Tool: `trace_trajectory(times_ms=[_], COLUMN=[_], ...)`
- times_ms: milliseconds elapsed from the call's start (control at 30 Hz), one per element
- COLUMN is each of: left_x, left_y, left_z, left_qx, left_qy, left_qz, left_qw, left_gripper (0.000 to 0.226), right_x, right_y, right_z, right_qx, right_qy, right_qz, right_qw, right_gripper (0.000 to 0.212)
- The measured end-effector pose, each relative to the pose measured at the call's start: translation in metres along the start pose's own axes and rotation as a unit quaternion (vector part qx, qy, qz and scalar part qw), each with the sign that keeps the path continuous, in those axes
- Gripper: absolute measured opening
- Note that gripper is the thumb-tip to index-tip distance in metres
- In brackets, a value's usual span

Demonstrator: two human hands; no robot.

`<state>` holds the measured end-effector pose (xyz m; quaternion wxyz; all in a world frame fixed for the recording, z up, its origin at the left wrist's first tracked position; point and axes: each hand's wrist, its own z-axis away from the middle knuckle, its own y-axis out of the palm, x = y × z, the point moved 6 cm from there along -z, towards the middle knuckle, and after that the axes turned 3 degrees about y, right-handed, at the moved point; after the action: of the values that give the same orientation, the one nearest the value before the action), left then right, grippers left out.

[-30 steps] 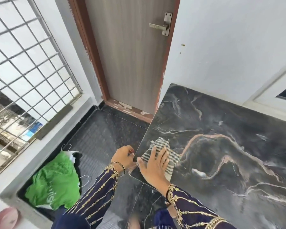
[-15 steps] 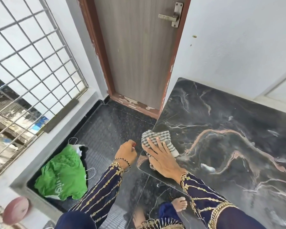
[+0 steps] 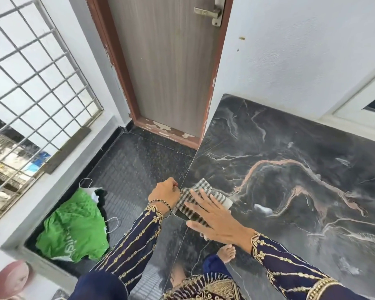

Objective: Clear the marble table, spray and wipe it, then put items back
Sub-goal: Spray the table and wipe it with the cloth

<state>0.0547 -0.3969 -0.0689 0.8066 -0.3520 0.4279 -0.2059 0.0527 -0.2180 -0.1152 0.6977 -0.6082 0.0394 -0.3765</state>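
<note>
Your right hand (image 3: 217, 221) lies spread flat on the grey-and-white checked folded cloth (image 3: 196, 187) at the 8 o'clock corner of the black veined marble counter (image 3: 312, 137). The cloth's long axis runs roughly 10 to 4 o'clock. Your left hand (image 3: 164, 194) curls against its 9 o'clock end, but whether it is pinching the cloth cannot be told.

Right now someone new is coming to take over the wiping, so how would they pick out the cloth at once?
Find the dark marble table against the white wall, right of the door. At its near left corner, the right hand lies flat on the cloth. It is the only fabric on the table, grey-and-white checked, unlike the green bag on the floor.
</note>
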Motion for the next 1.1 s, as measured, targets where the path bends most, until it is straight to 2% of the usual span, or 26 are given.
trace_trajectory(times_ms=[100, 300, 467, 667, 767, 833, 933, 1033, 1100], left_x=[0.002, -0.009, -0.043, -0.095, -0.128, -0.151, -0.175, -0.191, -0.196], left_y=[0.004, 0.0, -0.005, 0.016, 0.027, 0.034, 0.045, 0.054, 0.059], left_z=[-0.003, -0.022, -0.048, -0.091, -0.113, -0.133, -0.165, -0.193, -0.207], left_qx=[-0.011, -0.022, -0.033, 0.003, 0.008, 0.01, 0.037, 0.095, 0.14], left_qy=[-0.01, -0.013, 0.039, 0.079, 0.128, 0.156, 0.167, 0.167, 0.161], left_qz=[0.002, 0.014, 0.01, -0.084, -0.178, -0.217, -0.24, -0.298, -0.331], left_qw=[1.0, 1.0, 0.999, 0.993, 0.976, 0.964, 0.956, 0.935, 0.919], left_gripper=[0.025, 0.019, 0.019, 0.02, 0.022, 0.038, 0.077, 0.113, 0.127], right_x=[0.013, -0.02, -0.065, -0.132, -0.16, -0.179, -0.206, -0.232, -0.248], right_y=[0.016, -0.006, -0.046, -0.093, -0.119, -0.137, -0.159, -0.176, -0.185], right_z=[-0.011, -0.038, -0.076, -0.125, -0.15, -0.166, -0.187, -0.207, -0.22], right_qx=[-0.035, -0.048, -0.049, -0.041, -0.022, -0.01, 0.003, 0.004, 0.0], right_qy=[0.058, -0.025, -0.014, 0.035, 0.057, 0.068, 0.082, 0.094, 0.098], right_qz=[0.054, 0.135, 0.137, 0.125, 0.103, 0.1, 0.095, 0.087, 0.085], right_qw=[0.996, 0.989, 0.989, 0.991, 0.993, 0.993, 0.992, 0.992, 0.992], right_gripper=[0.055, 0.05, 0.05, 0.051, 0.051, 0.051, 0.052, 0.052, 0.052])
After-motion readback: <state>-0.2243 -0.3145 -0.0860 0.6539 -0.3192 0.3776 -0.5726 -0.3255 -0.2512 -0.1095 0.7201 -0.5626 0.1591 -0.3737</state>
